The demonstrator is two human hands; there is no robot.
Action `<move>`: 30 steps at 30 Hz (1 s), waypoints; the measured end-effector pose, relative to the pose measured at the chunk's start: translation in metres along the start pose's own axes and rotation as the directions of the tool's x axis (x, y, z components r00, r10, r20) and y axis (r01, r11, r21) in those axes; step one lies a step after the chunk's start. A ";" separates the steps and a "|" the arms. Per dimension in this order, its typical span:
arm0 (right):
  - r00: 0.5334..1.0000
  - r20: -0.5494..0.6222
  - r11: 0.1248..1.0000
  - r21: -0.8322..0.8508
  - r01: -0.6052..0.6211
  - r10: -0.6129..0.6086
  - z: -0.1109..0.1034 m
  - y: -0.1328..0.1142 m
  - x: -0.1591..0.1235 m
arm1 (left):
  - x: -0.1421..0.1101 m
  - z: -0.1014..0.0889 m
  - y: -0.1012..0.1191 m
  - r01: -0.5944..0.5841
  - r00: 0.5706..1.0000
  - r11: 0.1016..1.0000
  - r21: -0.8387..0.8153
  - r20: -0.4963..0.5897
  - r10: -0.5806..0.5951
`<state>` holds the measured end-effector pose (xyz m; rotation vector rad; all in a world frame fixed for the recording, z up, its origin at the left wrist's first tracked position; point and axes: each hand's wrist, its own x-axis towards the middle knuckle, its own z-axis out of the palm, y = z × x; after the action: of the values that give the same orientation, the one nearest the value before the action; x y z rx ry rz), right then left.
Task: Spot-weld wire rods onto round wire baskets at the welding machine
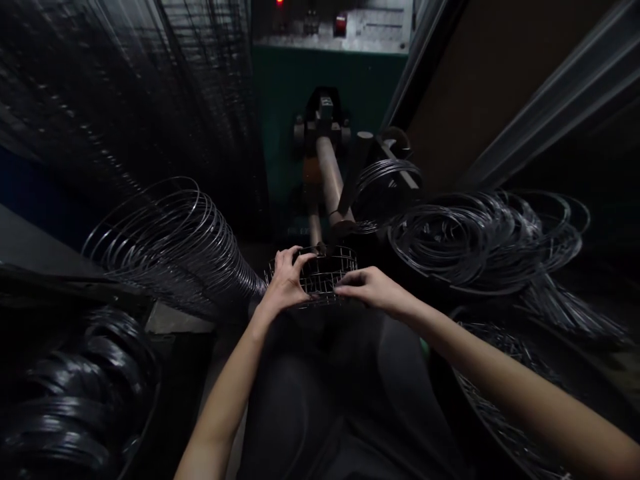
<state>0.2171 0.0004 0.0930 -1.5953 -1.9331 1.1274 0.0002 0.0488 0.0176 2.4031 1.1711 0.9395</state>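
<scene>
A round wire basket [323,283] made of thin metal rods sits above my lap, just below the tip of a machine's metal arms [329,170]. My left hand [287,280] grips its left side, thumb in front and fingers curled over the rim. At the basket's right front, my right hand [367,287] is closed in a pinch, fingertips against the wires. Whether a loose wire is between those fingertips is too dark and small to tell. The basket's lower part is hard to make out.
A leaning stack of wire rings [200,240] stands at left, above dark wire coils [75,400]. More rings [385,175] hang by the arms; a heap of rings [460,230] lies right. Below it, a bin holds short wires [510,353]. Behind is a green machine [360,80].
</scene>
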 end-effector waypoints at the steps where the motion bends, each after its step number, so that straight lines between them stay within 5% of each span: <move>1: 0.997 -0.050 0.993 -0.104 0.052 -0.058 0.004 0.002 0.006 | 0.001 0.002 0.002 0.000 1.000 1.000 0.007 0.002 0.000; 3: 0.970 -0.090 0.915 -0.363 0.178 -0.224 0.013 0.008 0.010 | 0.001 0.005 0.003 0.007 1.000 1.000 -0.003 0.001 -0.007; 6: 0.931 0.016 0.692 -0.665 0.282 -0.365 0.024 0.017 0.004 | -0.002 0.008 0.003 0.029 1.000 0.999 -0.046 -0.003 -0.029; 10: 0.907 0.095 0.543 -0.773 0.328 -0.411 0.027 0.028 -0.004 | -0.008 0.012 0.006 0.056 0.998 0.995 -0.081 -0.002 -0.057; 20: 0.836 0.092 0.521 -0.743 0.419 -0.540 0.023 0.039 -0.009 | -0.012 0.012 0.012 0.016 1.000 1.000 0.014 -0.001 -0.016; 30: 0.863 0.043 0.647 -0.642 0.410 -0.504 0.019 0.034 0.000 | -0.008 0.008 0.007 0.067 0.997 0.998 -0.022 0.026 -0.066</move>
<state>0.2242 -0.0053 0.0553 -1.2584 -2.5760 0.1267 0.0063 0.0380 0.0122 2.3357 1.2166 0.8951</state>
